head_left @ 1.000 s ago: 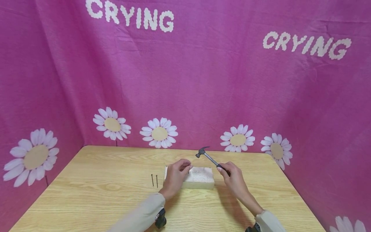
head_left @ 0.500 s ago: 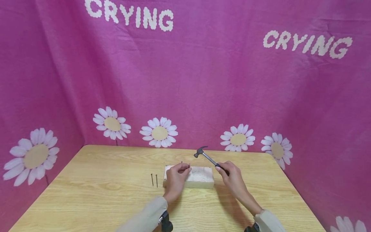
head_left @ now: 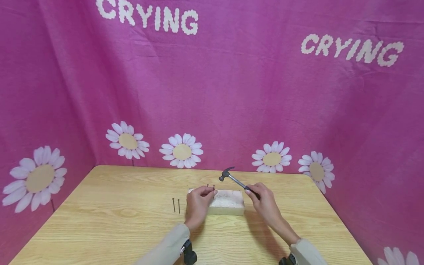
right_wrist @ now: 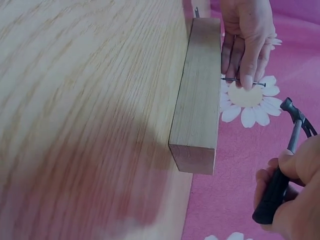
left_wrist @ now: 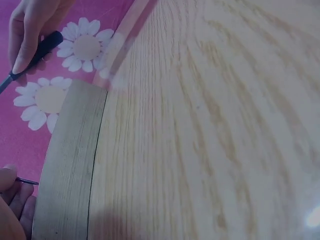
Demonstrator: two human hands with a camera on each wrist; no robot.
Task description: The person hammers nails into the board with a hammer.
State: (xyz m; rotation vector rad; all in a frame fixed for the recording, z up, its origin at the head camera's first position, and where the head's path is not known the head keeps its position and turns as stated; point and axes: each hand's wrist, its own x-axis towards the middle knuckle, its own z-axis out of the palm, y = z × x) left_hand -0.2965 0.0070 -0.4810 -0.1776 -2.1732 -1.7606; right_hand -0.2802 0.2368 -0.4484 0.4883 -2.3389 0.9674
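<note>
My left hand (head_left: 198, 202) pinches a dark nail (right_wrist: 257, 83) between thumb and fingers. The nail's point meets the top face of a pale wooden block (head_left: 228, 202), and its head sticks out past the fingertips. Just behind those fingers, a second nail head (head_left: 207, 185) shows in the head view. My right hand (head_left: 267, 204) grips the black handle of a claw hammer (head_left: 236, 180). The hammer's head is raised above the block's far side, a little right of the pinched nail. Part of the block's left end is hidden behind my left hand.
Two loose nails (head_left: 179, 206) lie side by side on the wood-grain table (head_left: 132, 221), left of the block. A pink cloth (head_left: 232, 92) with daisies hangs behind the table and at both sides.
My left hand has shifted slightly left on the block, and the pinched nail's head now shows above its fingers. The hammer's head has drifted a little left, towards that nail.
</note>
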